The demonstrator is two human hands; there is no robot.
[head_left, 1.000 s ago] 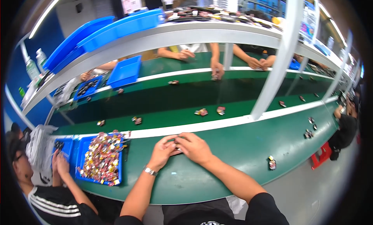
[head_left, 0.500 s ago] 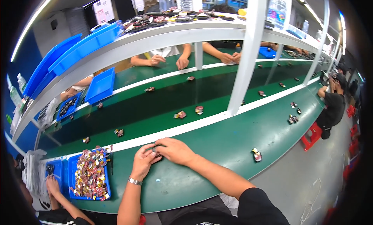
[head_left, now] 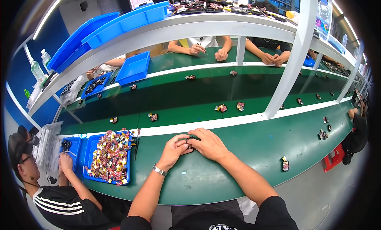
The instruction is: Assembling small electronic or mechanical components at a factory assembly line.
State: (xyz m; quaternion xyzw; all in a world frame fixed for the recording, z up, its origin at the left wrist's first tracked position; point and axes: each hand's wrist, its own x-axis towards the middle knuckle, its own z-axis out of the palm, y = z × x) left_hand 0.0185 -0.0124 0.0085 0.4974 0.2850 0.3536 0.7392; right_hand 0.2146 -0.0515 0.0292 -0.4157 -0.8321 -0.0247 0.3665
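My left hand (head_left: 173,151), with a metal watch band on its wrist, meets my right hand (head_left: 209,146) over the green worktop (head_left: 234,170). Between their fingertips they grip a small dark part (head_left: 190,143), mostly covered by the fingers; its kind cannot be made out. Left of my hands, a blue tray (head_left: 91,146) is heaped with small dark-red pieces (head_left: 111,157) bearing yellow and white tabs. A thin black tool (head_left: 137,147) lies along the tray's right side. One similar piece (head_left: 285,165) rests alone to the right of my right arm.
A dark green belt (head_left: 178,95) with scattered pieces runs beyond a white rail (head_left: 222,121). A white post (head_left: 291,59) and shelf (head_left: 198,26) stand over it. A co-worker (head_left: 65,190) sits at my left by a smaller blue tray (head_left: 75,144); other people's hands work across the belt.
The view has turned left, so the scene sits farther right and more of the left co-worker shows. My hands stay together on the small dark part.
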